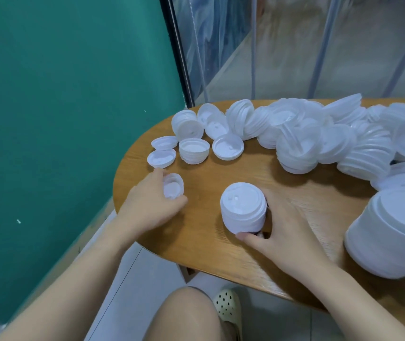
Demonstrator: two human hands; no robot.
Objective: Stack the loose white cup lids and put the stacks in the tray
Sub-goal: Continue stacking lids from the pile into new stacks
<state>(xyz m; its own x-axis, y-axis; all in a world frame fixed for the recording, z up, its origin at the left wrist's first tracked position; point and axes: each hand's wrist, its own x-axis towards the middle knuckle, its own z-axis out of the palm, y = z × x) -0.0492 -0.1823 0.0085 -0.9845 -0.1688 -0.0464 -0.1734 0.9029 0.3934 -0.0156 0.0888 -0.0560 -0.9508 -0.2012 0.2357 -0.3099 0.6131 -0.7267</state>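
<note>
Now the left hand (156, 201) holds a single loose white plastic cup lid (173, 186), open side up, just above the rounded wooden counter (196, 242). The right hand (285, 232) grips a short stack of white lids (243, 209) standing upright on the counter, thumb at its base. Farther back lies a big heap of white lids (319, 139), with a few small upturned lids (162, 151) beside it. At the right edge stands a large white round stack (390, 232), perhaps bigger lids.

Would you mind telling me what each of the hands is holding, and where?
Left hand grips a single lid by its rim; right hand grips a lid stack around its side.
</note>
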